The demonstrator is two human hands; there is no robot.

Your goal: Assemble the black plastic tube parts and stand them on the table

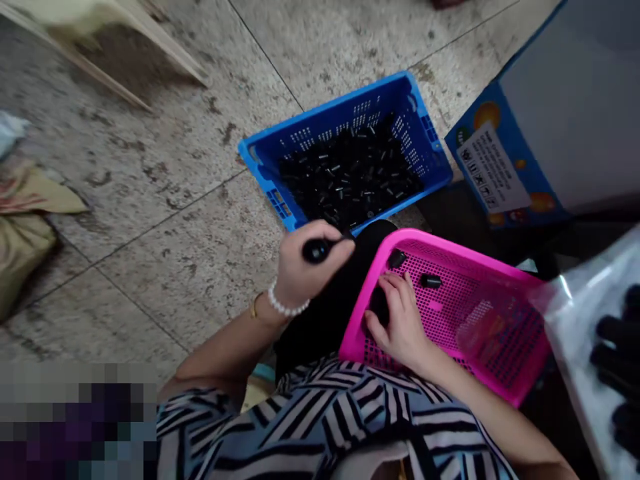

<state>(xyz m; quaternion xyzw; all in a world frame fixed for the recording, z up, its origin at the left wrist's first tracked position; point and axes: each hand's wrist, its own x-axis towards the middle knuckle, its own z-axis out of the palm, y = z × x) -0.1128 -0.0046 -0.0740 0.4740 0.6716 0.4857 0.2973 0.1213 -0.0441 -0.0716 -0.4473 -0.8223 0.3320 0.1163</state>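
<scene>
Right hand [400, 323] curled over black piece in pink tray [500, 267]; left-hand [305, 267] grip around black cap [316, 251]; box label [493, 170] unreadable

Looking like small workshop or piecework sorting spot, floor-level; worn, stained stone-tile floor [165, 187] serving as work surface; blue perforated crate [345, 157] sitting on floor, holding bulk heap of identical small black cylindrical parts [350, 177]; pink perforated tray [450, 307] carrying few same parts; clear plastic bag [600, 333] at right edge showing more black pieces; printed cardboard carton [505, 167] standing alongside; stuffed sacks [25, 233] lying at left; no bench showing in view.
</scene>
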